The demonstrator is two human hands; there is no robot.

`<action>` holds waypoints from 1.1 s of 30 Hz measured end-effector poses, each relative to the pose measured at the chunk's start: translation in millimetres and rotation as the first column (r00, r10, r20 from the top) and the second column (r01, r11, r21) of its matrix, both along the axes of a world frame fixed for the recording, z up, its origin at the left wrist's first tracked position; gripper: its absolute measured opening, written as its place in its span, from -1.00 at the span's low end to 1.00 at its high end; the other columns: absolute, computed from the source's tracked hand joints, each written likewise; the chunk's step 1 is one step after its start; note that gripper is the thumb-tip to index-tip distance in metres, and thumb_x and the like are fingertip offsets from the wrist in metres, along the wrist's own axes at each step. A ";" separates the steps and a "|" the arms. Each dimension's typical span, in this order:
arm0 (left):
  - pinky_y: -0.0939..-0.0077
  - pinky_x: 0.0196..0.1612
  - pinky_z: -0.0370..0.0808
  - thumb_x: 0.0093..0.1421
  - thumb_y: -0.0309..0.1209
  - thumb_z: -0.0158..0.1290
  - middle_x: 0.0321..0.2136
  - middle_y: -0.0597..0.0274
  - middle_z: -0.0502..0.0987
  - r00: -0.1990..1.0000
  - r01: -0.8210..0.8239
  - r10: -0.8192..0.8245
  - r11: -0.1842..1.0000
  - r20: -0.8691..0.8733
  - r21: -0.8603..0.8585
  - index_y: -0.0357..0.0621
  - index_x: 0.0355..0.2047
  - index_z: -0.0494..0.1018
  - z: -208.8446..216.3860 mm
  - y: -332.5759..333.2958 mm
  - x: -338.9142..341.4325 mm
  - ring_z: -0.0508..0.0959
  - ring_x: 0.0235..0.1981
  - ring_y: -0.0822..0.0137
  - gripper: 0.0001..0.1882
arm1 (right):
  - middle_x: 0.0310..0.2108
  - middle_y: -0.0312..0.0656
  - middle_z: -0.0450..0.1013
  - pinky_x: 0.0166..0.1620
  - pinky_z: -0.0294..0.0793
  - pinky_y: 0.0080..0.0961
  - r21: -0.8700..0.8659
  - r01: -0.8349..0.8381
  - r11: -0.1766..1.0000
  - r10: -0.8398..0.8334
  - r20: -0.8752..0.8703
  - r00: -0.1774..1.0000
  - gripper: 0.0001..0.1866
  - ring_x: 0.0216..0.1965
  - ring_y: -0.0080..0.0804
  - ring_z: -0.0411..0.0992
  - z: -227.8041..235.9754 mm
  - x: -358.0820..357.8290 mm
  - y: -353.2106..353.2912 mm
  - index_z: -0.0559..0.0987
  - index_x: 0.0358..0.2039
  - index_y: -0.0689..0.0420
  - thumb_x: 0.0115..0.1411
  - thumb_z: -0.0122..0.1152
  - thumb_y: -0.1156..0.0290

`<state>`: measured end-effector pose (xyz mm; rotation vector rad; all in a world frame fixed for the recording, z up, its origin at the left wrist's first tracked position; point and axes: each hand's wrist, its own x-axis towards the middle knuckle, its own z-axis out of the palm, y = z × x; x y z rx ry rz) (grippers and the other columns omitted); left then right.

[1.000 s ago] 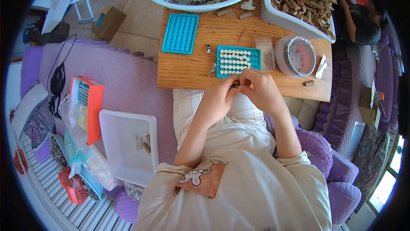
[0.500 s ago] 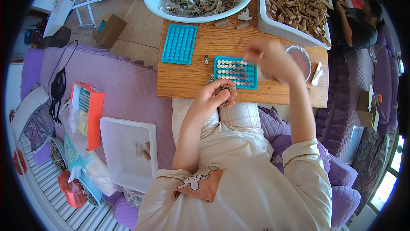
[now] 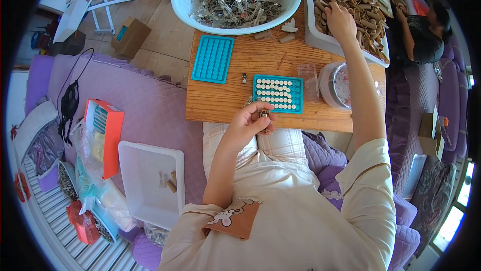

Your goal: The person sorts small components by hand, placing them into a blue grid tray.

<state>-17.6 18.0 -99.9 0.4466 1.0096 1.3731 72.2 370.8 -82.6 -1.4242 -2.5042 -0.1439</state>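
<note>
My left hand [image 3: 246, 125] is closed around a small brown casing [image 3: 264, 114], held upright over my lap at the table's front edge. Small parts show inside the casing, too fine to name. My right hand [image 3: 340, 23] reaches into a white bin [image 3: 320, 42] heaped with brown half-tube pieces [image 3: 362, 0]. Its fingers are bent together among the pieces, and what they hold is hidden. Just beyond my left hand lies a blue tray [image 3: 296, 101] with rows of round white discs [image 3: 273, 93]. A small metallic part [image 3: 244, 77] rests left of that tray.
A second blue tray [image 3: 212, 59] lies left on the wooden table [image 3: 215, 105]. Behind it stands a pale blue basin [image 3: 181, 10] of clear-wrapped parts. A round clear tub [image 3: 328, 88] sits under my right forearm. A white bin [image 3: 150, 171] stands at left; a person [image 3: 423, 35] sits at far right.
My right hand has moved from above the disc tray, up and right into the bin of brown pieces. The left hand still holds the casing. The view has shifted slightly.
</note>
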 end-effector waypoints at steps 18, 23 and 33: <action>0.50 -0.31 0.48 0.17 -0.32 -0.20 -0.26 0.13 0.40 0.978 -0.144 0.139 0.989 0.153 0.017 -0.16 -0.06 0.18 -2.9 -3.6 -2.8 0.48 -0.33 0.32 -0.66 | -0.40 -0.12 0.41 -0.29 0.34 -0.56 -0.078 -0.201 0.976 0.071 -0.763 0.642 -0.75 -0.34 -0.41 0.38 22.9 28.1 -70.5 0.24 -0.29 0.23 0.01 0.02 0.51; 0.41 -0.19 0.44 0.20 -0.37 -0.28 -0.21 0.06 0.37 0.940 -0.243 0.224 0.969 0.258 0.045 -0.16 -0.01 0.13 -1.0 -2.5 -3.7 0.45 -0.24 0.24 -0.66 | -0.28 -0.14 0.34 -0.23 0.34 -0.64 -0.500 -0.540 0.677 -0.271 -0.852 0.449 -0.78 -0.31 -0.50 0.35 21.0 32.7 -167.8 0.24 -0.22 0.29 0.08 -0.12 0.60; 0.38 -0.10 0.37 0.12 -0.45 -0.11 -0.20 0.07 0.37 0.829 -0.549 0.527 0.831 0.187 0.093 -0.21 -0.05 0.20 1.7 1.1 4.4 0.40 -0.16 0.23 -0.64 | -0.36 -0.27 0.36 -0.20 0.29 -0.71 -0.628 -0.662 0.408 -0.503 -0.760 0.411 -0.74 -0.29 -0.62 0.32 -2.3 32.0 -270.0 0.34 -0.21 0.26 0.02 0.01 0.63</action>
